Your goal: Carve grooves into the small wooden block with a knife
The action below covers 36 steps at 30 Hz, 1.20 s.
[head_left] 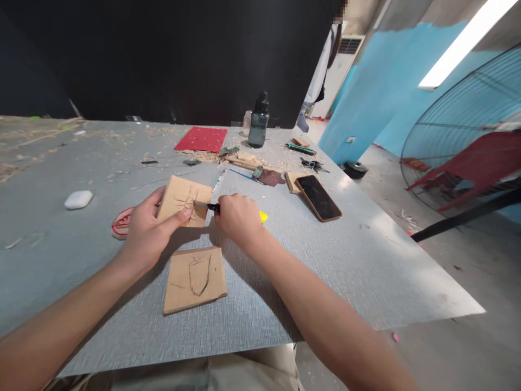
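My left hand [147, 233] grips a small wooden block [184, 200] by its near edge and holds it tilted above the grey table [366, 255]. The block's face has lines cut into it. My right hand [238, 217] is closed on a carving knife [215, 207] with a yellow handle end, and its dark tip touches the block's right edge. A second wooden block [194, 278] with an outline drawn on it lies flat on the table just below both hands.
A phone [319, 197] lies to the right on the table. A dark bottle [259, 121], red mat [202, 139], wood scraps and shavings [244, 159] sit at the back. A white case [78, 199] and a red-rimmed oval piece [120, 224] lie left. A large fan guard [468, 136] stands right.
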Each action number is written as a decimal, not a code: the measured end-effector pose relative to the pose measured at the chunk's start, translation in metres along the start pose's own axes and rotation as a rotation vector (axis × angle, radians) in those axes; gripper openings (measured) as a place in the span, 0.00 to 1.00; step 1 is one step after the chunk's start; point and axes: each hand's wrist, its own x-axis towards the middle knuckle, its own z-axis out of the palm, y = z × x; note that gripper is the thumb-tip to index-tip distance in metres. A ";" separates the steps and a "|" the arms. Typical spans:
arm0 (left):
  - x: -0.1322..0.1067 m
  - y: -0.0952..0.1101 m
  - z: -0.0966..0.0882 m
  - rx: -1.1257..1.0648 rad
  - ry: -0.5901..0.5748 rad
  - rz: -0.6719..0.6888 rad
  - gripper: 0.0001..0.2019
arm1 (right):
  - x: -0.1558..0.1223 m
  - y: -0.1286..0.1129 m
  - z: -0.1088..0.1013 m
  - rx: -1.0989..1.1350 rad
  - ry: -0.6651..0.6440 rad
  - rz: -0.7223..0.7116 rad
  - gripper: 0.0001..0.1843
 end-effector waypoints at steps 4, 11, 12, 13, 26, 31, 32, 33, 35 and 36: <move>0.003 -0.005 -0.002 0.005 -0.011 0.029 0.23 | -0.003 0.000 -0.001 0.016 -0.020 0.004 0.13; 0.010 -0.010 -0.007 -0.014 0.015 0.041 0.25 | -0.008 0.001 -0.007 0.046 -0.023 -0.038 0.22; 0.011 -0.011 -0.008 -0.013 0.026 0.046 0.25 | -0.008 0.002 -0.009 0.048 -0.025 -0.049 0.20; 0.012 -0.011 -0.009 -0.010 0.034 0.051 0.25 | -0.008 0.003 -0.010 0.050 -0.025 -0.064 0.19; 0.016 -0.007 -0.011 0.155 -0.016 0.103 0.24 | -0.006 0.003 -0.011 0.063 -0.090 -0.147 0.23; 0.015 -0.007 -0.012 0.163 -0.037 0.104 0.24 | -0.005 0.005 -0.013 0.063 -0.098 -0.154 0.23; 0.015 -0.007 -0.012 0.169 -0.038 0.102 0.24 | -0.005 0.005 -0.012 0.064 -0.098 -0.160 0.23; 0.015 -0.007 -0.012 0.174 -0.038 0.098 0.24 | -0.005 0.005 -0.012 0.064 -0.098 -0.166 0.23; 0.015 -0.006 -0.011 0.177 -0.040 0.088 0.23 | -0.005 0.006 -0.012 0.064 -0.099 -0.173 0.23; 0.014 -0.005 -0.011 0.176 -0.042 0.084 0.23 | -0.005 0.006 -0.012 0.063 -0.100 -0.175 0.23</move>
